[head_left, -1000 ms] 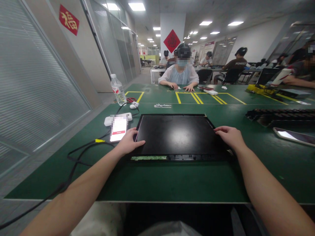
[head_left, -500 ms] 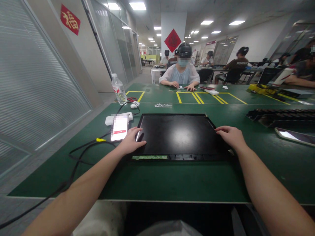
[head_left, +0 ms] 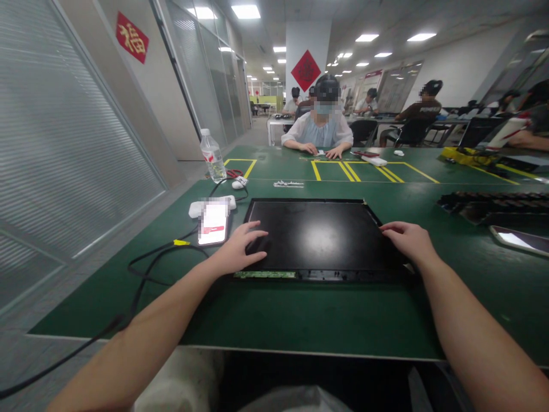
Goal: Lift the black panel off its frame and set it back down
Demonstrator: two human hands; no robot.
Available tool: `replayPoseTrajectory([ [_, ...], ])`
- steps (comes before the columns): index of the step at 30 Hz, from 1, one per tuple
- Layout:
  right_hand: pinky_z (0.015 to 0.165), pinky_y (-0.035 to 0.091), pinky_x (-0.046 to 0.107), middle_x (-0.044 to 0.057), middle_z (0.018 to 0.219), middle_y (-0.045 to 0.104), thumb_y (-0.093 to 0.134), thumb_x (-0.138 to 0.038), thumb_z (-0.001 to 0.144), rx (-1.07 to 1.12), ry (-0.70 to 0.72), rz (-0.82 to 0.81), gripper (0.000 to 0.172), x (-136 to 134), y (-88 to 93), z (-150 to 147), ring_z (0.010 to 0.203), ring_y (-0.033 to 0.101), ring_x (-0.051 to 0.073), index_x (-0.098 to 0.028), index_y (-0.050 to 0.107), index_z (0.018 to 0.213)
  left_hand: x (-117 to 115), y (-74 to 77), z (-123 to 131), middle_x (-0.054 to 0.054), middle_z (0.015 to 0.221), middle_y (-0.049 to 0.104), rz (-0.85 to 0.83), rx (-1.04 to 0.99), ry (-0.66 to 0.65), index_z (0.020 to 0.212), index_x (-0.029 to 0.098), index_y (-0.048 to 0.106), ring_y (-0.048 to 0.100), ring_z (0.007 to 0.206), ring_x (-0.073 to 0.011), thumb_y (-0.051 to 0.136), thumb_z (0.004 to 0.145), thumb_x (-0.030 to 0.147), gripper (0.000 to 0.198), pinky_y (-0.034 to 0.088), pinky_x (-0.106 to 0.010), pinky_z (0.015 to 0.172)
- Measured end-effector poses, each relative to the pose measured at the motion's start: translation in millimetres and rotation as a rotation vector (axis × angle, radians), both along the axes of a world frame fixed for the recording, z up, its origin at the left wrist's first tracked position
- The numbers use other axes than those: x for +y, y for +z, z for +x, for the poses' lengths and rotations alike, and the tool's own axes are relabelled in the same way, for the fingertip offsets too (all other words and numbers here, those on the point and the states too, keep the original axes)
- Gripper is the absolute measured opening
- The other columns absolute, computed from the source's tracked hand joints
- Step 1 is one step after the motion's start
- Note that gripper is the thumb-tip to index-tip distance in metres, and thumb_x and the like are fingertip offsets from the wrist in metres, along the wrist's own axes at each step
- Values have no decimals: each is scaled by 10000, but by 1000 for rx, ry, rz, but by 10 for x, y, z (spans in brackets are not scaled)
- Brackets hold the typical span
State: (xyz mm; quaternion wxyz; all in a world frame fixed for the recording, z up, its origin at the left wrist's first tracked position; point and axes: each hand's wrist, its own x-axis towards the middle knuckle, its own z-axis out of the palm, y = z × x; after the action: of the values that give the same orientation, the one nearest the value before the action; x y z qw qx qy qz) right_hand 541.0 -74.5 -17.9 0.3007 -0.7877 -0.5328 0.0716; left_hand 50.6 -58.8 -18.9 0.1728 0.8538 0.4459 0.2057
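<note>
A flat black screen panel lies on the green table in front of me, with a thin green circuit strip along its near edge. My left hand rests on the panel's near left corner, fingers stretched flat over its surface. My right hand lies over the panel's right edge, fingers curved down onto it, holding nothing else.
Left of the panel lie a lit phone, a white power bank and black cables. A water bottle stands behind. At right are a black parts tray and another phone. A person sits opposite.
My left hand has slid from the panel's left edge further onto its surface, fingers now spread flat. The view has shifted slightly. My right hand has stayed in place.
</note>
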Motion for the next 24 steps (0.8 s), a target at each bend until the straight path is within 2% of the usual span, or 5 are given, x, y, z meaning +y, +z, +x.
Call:
replayPoseTrajectory([
  [3, 832, 542, 421, 53, 859, 797, 652, -347, 734, 1, 12, -5, 213, -6, 17, -13, 889, 720, 297, -295, 841, 817, -11, 4, 16, -181, 1615, 519, -14, -1, -74, 1345, 225, 726, 463, 1506, -390, 701, 894, 508, 533, 356, -569, 1253],
  [10, 779, 535, 405, 44, 782, 783, 659, -351, 684, 57, -15, 38, 197, -8, 8, -33, 816, 706, 284, -294, 828, 767, -33, 58, 47, -152, 1548, 605, -24, 15, -122, 1316, 269, 749, 515, 1469, -388, 770, 850, 503, 522, 376, -566, 1231],
  [14, 772, 527, 398, 41, 757, 776, 662, -348, 667, 83, -23, 56, 192, -10, 28, -62, 793, 698, 277, -297, 827, 751, -20, 56, 54, -136, 1535, 623, -36, 19, -122, 1306, 291, 758, 545, 1443, -385, 785, 835, 527, 527, 377, -564, 1223],
  [19, 797, 520, 403, 42, 710, 745, 677, -344, 671, 161, -37, 2, 233, -25, 80, -55, 766, 680, 268, -269, 847, 811, 0, 46, 56, -134, 1552, 612, -39, 43, -137, 1322, 287, 750, 552, 1438, -374, 774, 845, 539, 540, 379, -544, 1214],
  [24, 788, 500, 394, 40, 699, 732, 691, -375, 669, 202, -19, 21, 276, -35, 55, -10, 781, 673, 265, -248, 855, 850, 13, 36, 52, -139, 1553, 604, -45, 18, -144, 1326, 282, 745, 550, 1440, -375, 799, 826, 528, 559, 384, -544, 1213],
])
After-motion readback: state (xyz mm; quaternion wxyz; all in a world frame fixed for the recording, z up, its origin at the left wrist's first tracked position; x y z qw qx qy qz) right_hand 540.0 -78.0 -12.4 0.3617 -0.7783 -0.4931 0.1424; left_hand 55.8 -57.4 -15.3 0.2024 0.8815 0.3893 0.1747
